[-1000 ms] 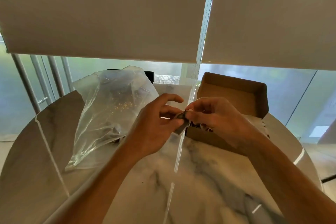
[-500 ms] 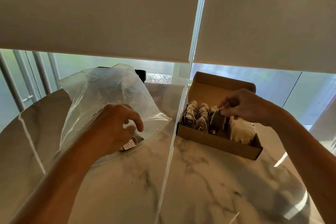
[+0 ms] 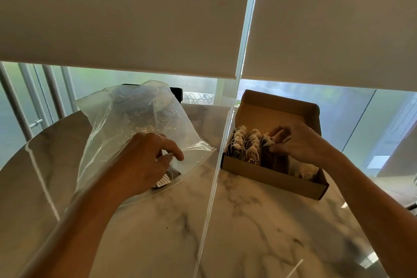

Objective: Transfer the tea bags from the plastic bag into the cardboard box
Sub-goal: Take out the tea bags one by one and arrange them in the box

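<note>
On the bench, the plastic bag lies left of the cardboard box; tea bags stand inside the box.

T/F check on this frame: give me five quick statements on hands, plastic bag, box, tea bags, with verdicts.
1. The cardboard box has its lid open. True.
2. The right hand is inside the plastic bag. False: it is over the box, fingers on the tea bags standing in rows there.
3. The left hand is at the mouth of the plastic bag. True.
4. The plastic bag is empty. False: a tea bag with a white tag lies by the left hand.
5. The box sits left of the plastic bag. False: it sits to its right on the marble table.
</note>
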